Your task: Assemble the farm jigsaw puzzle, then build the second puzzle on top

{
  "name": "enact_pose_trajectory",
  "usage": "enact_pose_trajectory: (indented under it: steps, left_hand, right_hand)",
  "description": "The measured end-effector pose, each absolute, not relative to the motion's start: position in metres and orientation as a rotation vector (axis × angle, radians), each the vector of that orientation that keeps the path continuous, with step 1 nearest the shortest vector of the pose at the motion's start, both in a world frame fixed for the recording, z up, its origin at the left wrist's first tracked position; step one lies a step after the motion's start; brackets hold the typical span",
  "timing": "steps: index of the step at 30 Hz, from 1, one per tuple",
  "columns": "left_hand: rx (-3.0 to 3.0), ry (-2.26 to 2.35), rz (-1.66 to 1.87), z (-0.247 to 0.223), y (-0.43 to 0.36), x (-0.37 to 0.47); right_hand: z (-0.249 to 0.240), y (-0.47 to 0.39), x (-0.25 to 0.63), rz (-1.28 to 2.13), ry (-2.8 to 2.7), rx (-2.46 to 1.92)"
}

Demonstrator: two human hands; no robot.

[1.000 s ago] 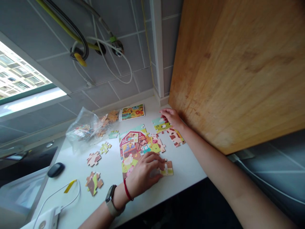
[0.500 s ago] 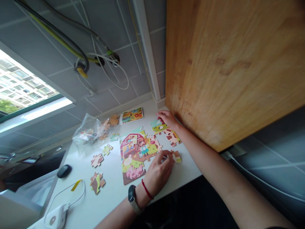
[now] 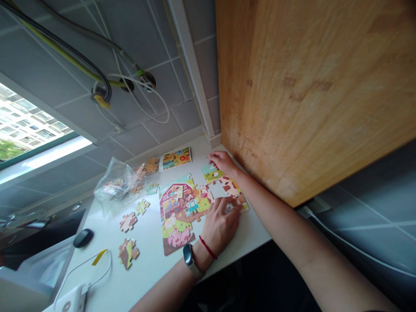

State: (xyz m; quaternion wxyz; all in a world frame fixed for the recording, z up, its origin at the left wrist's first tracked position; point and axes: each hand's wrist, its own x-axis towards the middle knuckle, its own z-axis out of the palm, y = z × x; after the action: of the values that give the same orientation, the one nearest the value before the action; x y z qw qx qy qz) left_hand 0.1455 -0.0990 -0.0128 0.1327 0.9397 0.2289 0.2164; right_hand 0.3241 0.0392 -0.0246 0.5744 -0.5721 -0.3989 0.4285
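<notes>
1. While my left hand [image 3: 221, 224] lay low over the near right end of the puzzle [image 3: 177, 216], its fingers bent down at the corner piece [image 3: 244, 202]; a gap showed between thumb and forefinger, but I could not tell whether they pinched the piece or only rested on it.
2. My right hand [image 3: 225, 163] hung over the upper right part of the sheep piece [image 3: 212, 175], fingers loosely curled; whether they touched it or held anything, I could not tell.
3. The puzzle lay flat on the white table [image 3: 97, 223], in front of me, its barn towards the far left and its pigs at the near left.
4. Just below my right wrist lay the cow piece [image 3: 231, 186], with the corner piece right beside it; bare table showed between the cow piece and the main part.
5. One small piece [image 3: 177, 191] sat on top of the barn.
6. Left of the puzzle, four pieces lay loose: a pale green one [image 3: 152, 189], a yellowish one [image 3: 143, 207], a pink one [image 3: 128, 222] and a brown one [image 3: 128, 253].
7. Beyond those stood the clear bag [image 3: 112, 188], with the card [image 3: 175, 159] flat to its right.
8. I wore a watch [image 3: 187, 254] and a red band [image 3: 208, 248] on my left wrist.
</notes>
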Motion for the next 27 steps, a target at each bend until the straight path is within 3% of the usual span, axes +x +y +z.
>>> enact_pose_trajectory:
  steps: [27]
  left_hand:
    - [2.773, 0.671, 0.505, -0.013, -0.11, 0.152]
  right_hand:
    - [-0.03, 0.041, 0.321, 0.953, -0.987, -1.354]
